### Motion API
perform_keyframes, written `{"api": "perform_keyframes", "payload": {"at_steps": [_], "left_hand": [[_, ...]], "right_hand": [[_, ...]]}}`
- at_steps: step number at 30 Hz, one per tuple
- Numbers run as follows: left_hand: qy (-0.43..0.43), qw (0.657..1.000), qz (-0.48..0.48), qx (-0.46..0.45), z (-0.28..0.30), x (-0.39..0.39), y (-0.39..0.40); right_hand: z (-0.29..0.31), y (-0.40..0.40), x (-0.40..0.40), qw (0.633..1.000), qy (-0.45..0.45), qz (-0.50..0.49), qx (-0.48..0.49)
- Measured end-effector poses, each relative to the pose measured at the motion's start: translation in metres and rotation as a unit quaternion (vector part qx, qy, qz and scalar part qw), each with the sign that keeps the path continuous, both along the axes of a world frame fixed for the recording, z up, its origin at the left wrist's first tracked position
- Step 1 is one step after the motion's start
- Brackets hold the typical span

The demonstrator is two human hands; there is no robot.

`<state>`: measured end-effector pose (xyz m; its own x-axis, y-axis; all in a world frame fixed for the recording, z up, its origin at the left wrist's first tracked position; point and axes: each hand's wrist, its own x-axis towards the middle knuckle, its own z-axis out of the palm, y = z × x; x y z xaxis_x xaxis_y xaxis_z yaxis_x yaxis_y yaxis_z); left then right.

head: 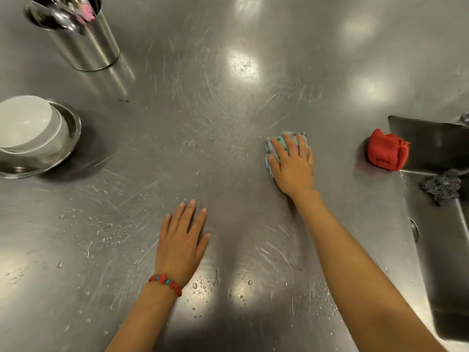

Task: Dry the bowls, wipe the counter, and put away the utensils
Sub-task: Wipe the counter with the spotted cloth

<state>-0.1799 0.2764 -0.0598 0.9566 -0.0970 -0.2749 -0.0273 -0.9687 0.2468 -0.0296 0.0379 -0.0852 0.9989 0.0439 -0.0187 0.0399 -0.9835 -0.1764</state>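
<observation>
My right hand (291, 166) lies flat on a folded pale patterned cloth (271, 146), pressing it onto the steel counter (203, 110) right of centre. My left hand (184, 240) rests flat on the counter near the front, fingers spread, holding nothing; a red and blue bead bracelet is on its wrist. At the left edge, white bowls (28, 123) sit stacked upside down inside a steel bowl (67, 138). A steel utensil holder (83, 39) with spoons and a pink-tipped item stands at the back left. Water drops dot the counter at the front and left.
A crumpled red cloth (385, 151) lies at the corner of the sink (441, 237) on the right. A dark steel-wool scrubber (442, 185) sits on the sink's rim. Part of a tap shows at the far right edge.
</observation>
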Motion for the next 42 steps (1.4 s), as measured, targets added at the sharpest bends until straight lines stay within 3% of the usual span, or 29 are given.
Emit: {"api": "perform_keyframes", "payload": {"at_steps": [5, 11, 14, 18, 21, 27, 30, 32, 35, 38, 42], "left_hand": [[0.0, 1.0, 0.017, 0.005, -0.004, -0.003, 0.012], [0.02, 0.999, 0.02, 0.017, -0.002, -0.001, 0.012], [0.024, 0.999, 0.022, 0.023, 0.002, 0.0, 0.012], [0.019, 1.0, 0.011, 0.009, 0.004, -0.002, 0.014], [0.0, 1.0, 0.021, -0.005, 0.004, -0.006, 0.023], [-0.008, 0.995, 0.094, -0.027, 0.005, -0.019, 0.066], [-0.007, 0.995, 0.102, -0.021, 0.003, -0.025, 0.081], [-0.006, 0.995, 0.098, -0.016, 0.002, -0.026, 0.084], [-0.005, 0.995, 0.094, -0.01, 0.0, -0.028, 0.086], [-0.009, 0.996, 0.086, -0.003, 0.0, -0.029, 0.088], [-0.023, 0.997, 0.075, 0.003, -0.002, -0.03, 0.091]], "right_hand": [[-0.001, 0.024, 0.039, 1.0, -0.005, -0.022, 0.001], [-0.007, 0.059, -0.049, 0.991, -0.028, 0.131, 0.012], [-0.002, 0.053, -0.032, 0.985, -0.009, 0.171, 0.008], [0.0, 0.063, 0.03, 0.993, 0.019, 0.114, -0.002], [0.0, 0.082, 0.032, 0.997, 0.018, 0.081, -0.005], [-0.006, 0.118, -0.071, 0.962, -0.034, 0.27, -0.02], [-0.002, 0.113, -0.054, 0.942, -0.007, 0.336, -0.018], [0.001, 0.116, -0.023, 0.947, 0.008, 0.321, -0.009], [0.002, 0.139, 0.017, 0.977, 0.019, 0.211, -0.004], [0.001, 0.157, 0.016, 0.983, 0.015, 0.182, -0.01], [-0.001, 0.16, -0.053, 0.945, -0.042, 0.324, -0.023]]}}
